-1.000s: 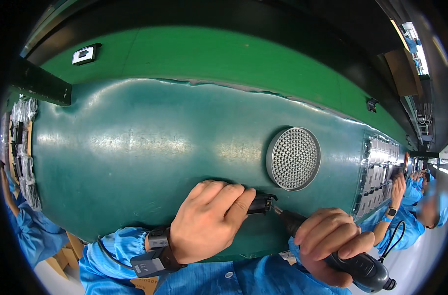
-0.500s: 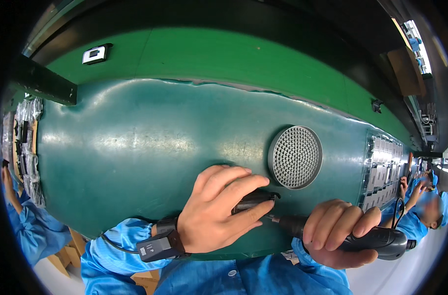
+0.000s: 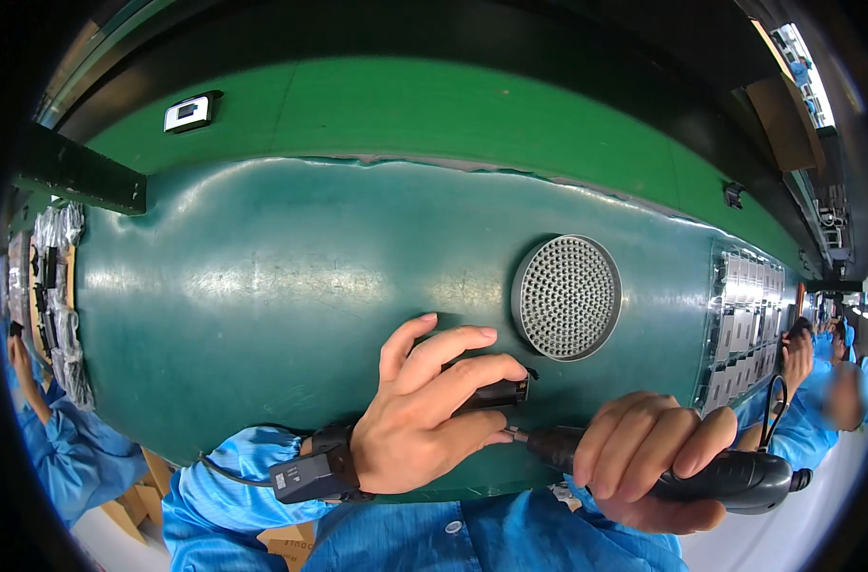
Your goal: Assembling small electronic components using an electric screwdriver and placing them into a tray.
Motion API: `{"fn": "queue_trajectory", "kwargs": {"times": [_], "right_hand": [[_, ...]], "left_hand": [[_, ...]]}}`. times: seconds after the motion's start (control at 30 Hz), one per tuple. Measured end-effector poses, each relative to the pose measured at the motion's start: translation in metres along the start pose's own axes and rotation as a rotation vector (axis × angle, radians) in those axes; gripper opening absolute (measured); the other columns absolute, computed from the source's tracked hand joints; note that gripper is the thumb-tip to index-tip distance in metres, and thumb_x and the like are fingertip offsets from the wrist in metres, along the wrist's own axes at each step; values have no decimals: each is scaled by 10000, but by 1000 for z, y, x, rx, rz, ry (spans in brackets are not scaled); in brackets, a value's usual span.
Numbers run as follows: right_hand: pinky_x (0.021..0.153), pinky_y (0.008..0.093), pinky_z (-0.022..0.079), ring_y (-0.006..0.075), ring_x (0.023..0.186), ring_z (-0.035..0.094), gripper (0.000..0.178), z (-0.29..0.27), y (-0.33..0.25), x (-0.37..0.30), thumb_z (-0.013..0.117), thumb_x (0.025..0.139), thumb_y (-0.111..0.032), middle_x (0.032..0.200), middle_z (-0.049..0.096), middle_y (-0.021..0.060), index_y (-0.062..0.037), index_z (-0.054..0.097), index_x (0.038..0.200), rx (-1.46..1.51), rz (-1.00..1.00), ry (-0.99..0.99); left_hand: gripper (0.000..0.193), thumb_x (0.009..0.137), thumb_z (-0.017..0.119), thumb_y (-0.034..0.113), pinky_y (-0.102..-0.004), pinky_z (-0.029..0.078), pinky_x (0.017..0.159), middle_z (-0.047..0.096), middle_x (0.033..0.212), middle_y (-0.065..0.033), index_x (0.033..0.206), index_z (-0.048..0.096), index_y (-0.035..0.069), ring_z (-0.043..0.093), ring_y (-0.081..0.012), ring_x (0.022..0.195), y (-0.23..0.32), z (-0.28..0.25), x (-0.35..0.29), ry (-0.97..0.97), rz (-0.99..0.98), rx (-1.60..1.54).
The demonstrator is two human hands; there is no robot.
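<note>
- Nearest of all, the right hand (image 3: 648, 456) was wrapped tight around a black electric screwdriver (image 3: 686, 470), lying almost level along the near edge of the green mat (image 3: 262, 286), its tip pointing left.
- Just left of it, the left hand (image 3: 424, 415) was pressed down on a small black part (image 3: 496, 393), fingers curled over the top and thumb underneath, so the part was pinched firmly between them.
- The driver's metal tip met the part's lower right end, right by the left thumb; whether it actually touched a screw, I couldn't tell.
- On the left wrist sat a dark strap with a small black box (image 3: 305, 475), above a blue sleeve (image 3: 224, 486).
- The part itself lay on the mat close to its near edge, a little right of the middle.
- Just beyond the part, up and to the right, a round grey perforated disc (image 3: 567, 297) rested flat on the mat, close to the fingertips but not touching them.
- Over at the mat's right end lay a tray of small grey parts (image 3: 748, 324) in rows.
- At the left end, a stack of bagged dark pieces (image 3: 52, 286) stood along the edge.
- Past the mat's far edge ran a brighter green belt (image 3: 472, 114), with a small white-and-black block (image 3: 191, 112) lying on it towards the far left corner.
- Other workers in blue sleeves (image 3: 825, 381) were busy at the far right.
</note>
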State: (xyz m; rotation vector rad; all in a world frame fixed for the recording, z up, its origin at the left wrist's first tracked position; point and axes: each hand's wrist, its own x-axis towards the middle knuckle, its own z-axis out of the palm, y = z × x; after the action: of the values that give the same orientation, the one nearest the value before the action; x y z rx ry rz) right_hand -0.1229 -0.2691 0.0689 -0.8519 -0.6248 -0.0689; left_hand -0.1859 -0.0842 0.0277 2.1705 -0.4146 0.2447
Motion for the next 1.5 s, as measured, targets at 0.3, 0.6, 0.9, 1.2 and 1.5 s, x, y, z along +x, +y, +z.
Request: {"fn": "queue_trajectory", "kwargs": {"times": [0.3, 0.6, 0.9, 1.2, 1.5], "right_hand": [[573, 393, 568, 246, 645, 648, 395, -4, -4, 4, 681, 985, -365, 804, 652, 127, 1, 562, 1074, -217, -141, -178], [498, 379, 533, 244, 572, 605, 549, -12, -1, 0, 696, 951, -516, 767, 613, 131, -30, 517, 1133, -298, -160, -260], [435, 308, 543, 166, 485, 591, 445, -18, 13, 0, 741, 944, -409, 659, 589, 51, -60, 473, 1013, -325, -195, -226], [605, 447, 567, 297, 684, 666, 475, -33, 14, 1, 884, 812, -181, 852, 666, 154, -2, 555, 1103, -151, -18, -370], [462, 370, 547, 200, 509, 587, 456, -26, 3, 14, 698, 979, -433, 720, 602, 82, -56, 460, 1076, -178, -258, 0]], "left_hand": [[681, 559, 920, 299, -503, 425, 1011, 620, 1187, -75, 1174, 732, 76, 527, -326, 1207, 0, -4, 3, 55, -104, 76], [560, 616, 890, 222, -523, 437, 1005, 635, 1093, -39, 1134, 740, 70, 557, -281, 1118, 0, 4, 0, 26, -104, 151], [548, 614, 885, 230, -523, 442, 1006, 637, 1090, -36, 1122, 745, 79, 554, -277, 1119, 4, 6, 1, 36, -113, 158], [546, 635, 887, 229, -541, 415, 1048, 632, 1083, -33, 1139, 738, 84, 550, -274, 1141, 1, 4, 1, 0, -99, 204], [616, 686, 889, 229, -561, 402, 1086, 618, 1108, -69, 1239, 687, 50, 553, -296, 1154, 5, 0, 0, -57, -92, 254]]}}
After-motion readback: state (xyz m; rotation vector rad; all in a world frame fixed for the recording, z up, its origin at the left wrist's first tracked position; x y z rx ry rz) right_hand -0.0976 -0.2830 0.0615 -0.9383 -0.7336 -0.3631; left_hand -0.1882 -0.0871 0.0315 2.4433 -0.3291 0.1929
